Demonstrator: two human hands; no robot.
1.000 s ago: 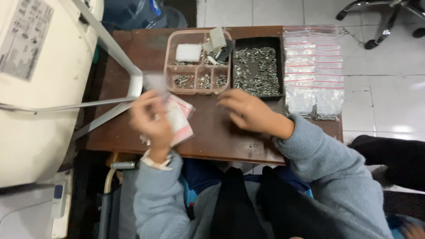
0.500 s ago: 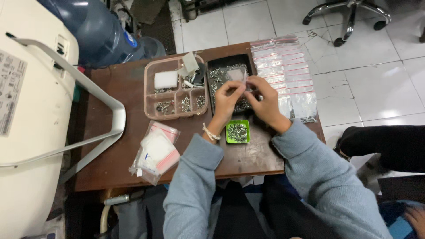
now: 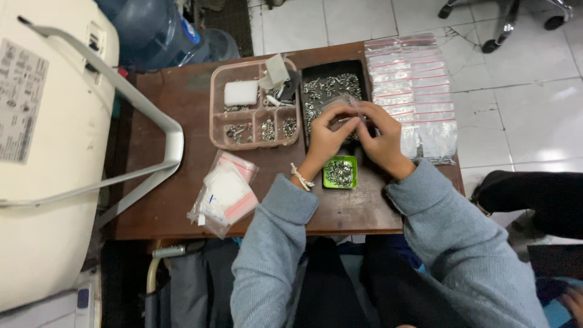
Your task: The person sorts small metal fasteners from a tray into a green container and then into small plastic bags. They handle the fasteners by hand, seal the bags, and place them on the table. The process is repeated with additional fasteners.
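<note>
Over black tray (image 3: pixel 313 68) | both hands pinch clear bag (image 3: pixel 344 102) | brown table (image 3: pixel 176 109), tiled floor (image 3: pixel 516 91)

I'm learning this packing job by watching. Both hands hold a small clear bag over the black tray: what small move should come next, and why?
Probably spread the small clear bag's mouth open. The left hand and right hand both pinch it above the black tray of small metal parts, the green dish of parts sits just below, and whether the bag holds anything is unclear.
</note>
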